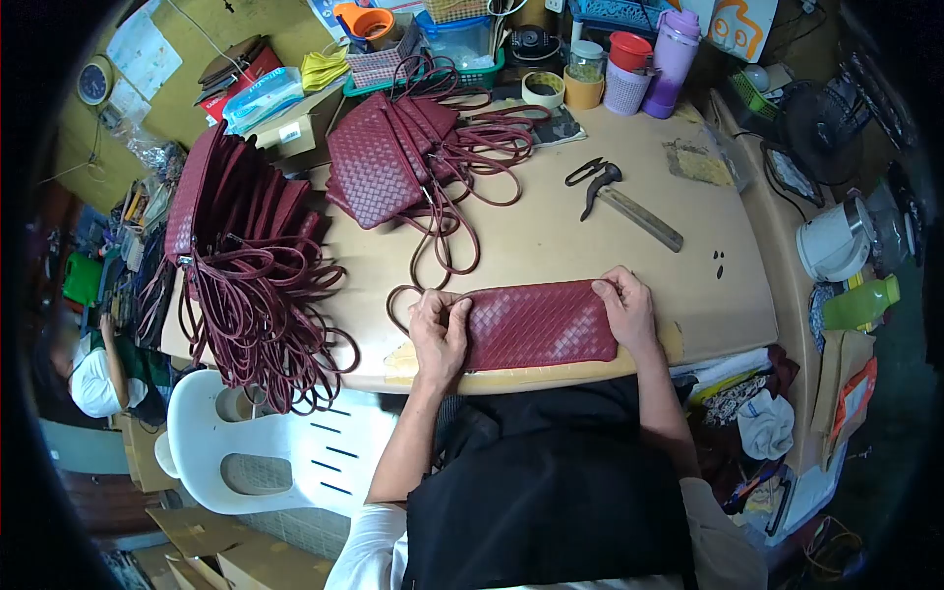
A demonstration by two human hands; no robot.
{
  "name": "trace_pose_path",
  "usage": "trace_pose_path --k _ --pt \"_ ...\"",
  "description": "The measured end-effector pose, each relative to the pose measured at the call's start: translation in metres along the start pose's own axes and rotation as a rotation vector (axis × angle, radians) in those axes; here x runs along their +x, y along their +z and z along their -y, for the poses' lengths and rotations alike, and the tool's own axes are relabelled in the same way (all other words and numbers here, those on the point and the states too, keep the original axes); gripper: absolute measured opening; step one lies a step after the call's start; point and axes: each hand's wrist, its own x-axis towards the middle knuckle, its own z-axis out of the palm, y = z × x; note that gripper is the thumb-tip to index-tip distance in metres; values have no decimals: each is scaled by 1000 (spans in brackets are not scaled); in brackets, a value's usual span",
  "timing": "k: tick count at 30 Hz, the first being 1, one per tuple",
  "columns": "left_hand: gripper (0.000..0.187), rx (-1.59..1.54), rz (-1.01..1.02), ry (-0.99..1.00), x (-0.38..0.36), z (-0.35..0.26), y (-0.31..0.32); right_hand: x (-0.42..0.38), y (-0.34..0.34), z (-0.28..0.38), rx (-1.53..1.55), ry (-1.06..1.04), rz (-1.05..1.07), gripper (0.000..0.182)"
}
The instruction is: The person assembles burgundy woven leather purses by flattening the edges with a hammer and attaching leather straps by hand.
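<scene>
A burgundy woven-pattern pouch (541,324) lies at the front edge of the table, its long side toward me. My left hand (439,332) grips its left end, thumb on top and fingers curled. At the upper right corner, my right hand (625,307) pinches the pouch between thumb and fingers. A thin burgundy strap (395,307) loops out beside my left hand. Beyond the hands lies a pile of similar pouches (379,167) with their straps. Another stack of pouches (246,187) stands at the left, its many straps hanging over the table edge.
A hammer (639,218) and small pliers (586,171) lie on the table (551,236), right of centre. Tape rolls (543,89), a purple tumbler (673,64) and baskets line the back. A white chair (295,452) stands at left; another person (98,379) is farther left.
</scene>
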Motion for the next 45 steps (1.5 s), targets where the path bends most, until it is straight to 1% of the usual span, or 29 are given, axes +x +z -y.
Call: trace_pose_path --k 1,3,5,6,7,9,10,13,15,17,21,22,25,26,27,29,30,31,32,33,34,35,37,38,40,41,42,43,45 --pt "17 -5 10 -49 -1 0 0 0 -1 0 3 0 3 20" --pt "19 -7 17 -102 -2 -2 0 0 -2 -1 -232 -133 -36 18" --pt "22 -111 2 -117 -1 -6 1 -2 -2 3 -236 -151 -57 16" --pt "15 -112 22 -40 -2 -4 0 -2 -2 5 -242 -168 -82 15" --pt "15 -106 12 -42 -3 -5 0 -2 -1 5 -237 -175 -74 15" --pt "8 -391 34 -72 -4 -8 2 -4 3 5 -141 -223 -200 16" --pt "8 -409 103 -112 -3 -9 -3 -5 4 2 -88 -199 -226 14" --pt "13 -503 168 -204 -6 -9 -9 -5 4 -1 -92 -212 -215 13" --pt "12 -502 128 -181 -5 -8 -9 -7 4 -4 -105 -244 -198 12" --pt "14 -527 189 -188 -6 -6 -12 -8 3 0 -136 -268 -240 12" --pt "16 -558 207 -214 -9 -3 -14 -10 3 0 -144 -312 -275 12" --pt "18 -637 146 -180 -8 -6 -10 -10 4 -1 -149 -337 -278 11" --pt "19 -639 191 -185 -10 1 -10 -11 3 -8 -117 -270 -281 11" --pt "24 -552 269 -197 -9 4 -12 -10 3 -8 -116 -270 -279 11" --pt "24 -553 270 -197 -5 -6 -15 -9 3 -9 -143 -214 -254 12" --pt "30 135 277 -238 5 -37 -19 -9 4 1 -179 -152 -242 14" --pt "42 250 230 -244 1 -37 -14 -11 10 20 -258 -220 -307 19" --pt "42 235 246 -232 -1 -39 -13 -13 13 32 -342 -287 -375 23" --pt "48 349 208 4 -2 -41 -16 -18 14 34 -360 -280 -396 23" --pt "54 454 168 242 -4 -42 -18 -26 13 34 -613 -401 -208 29" --pt "66 469 390 230 -10 -45 -20 -34 9 31 -859 -504 -4 36" --pt "66 448 415 245 -15 -52 -15 -33 -3 32 -877 -475 -15 36" --pt "68 343 636 360 -22 -66 -5 -9 -29 41 -550 -213 434 46" --pt "70 361 707 379 -28 -72 4 14 -37 42 -446 54 476 51" --pt "70 447 772 460 -38 -74 26 50 -35 19 -607 -300 -26 46" --pt "69 528 788 510 -41 -75 35 68 -30 9 -713 -363 -148 44" --pt "69 526 794 519 -41 -76 39 83 -24 0 -818 -426 -267 42" --pt "69 565 796 504 -41 -78 42 93 -22 -6 -819 -421 -273 42" --pt "68 605 800 494 -40 -77 44 107 -17 -16 -938 -219 -91 43"
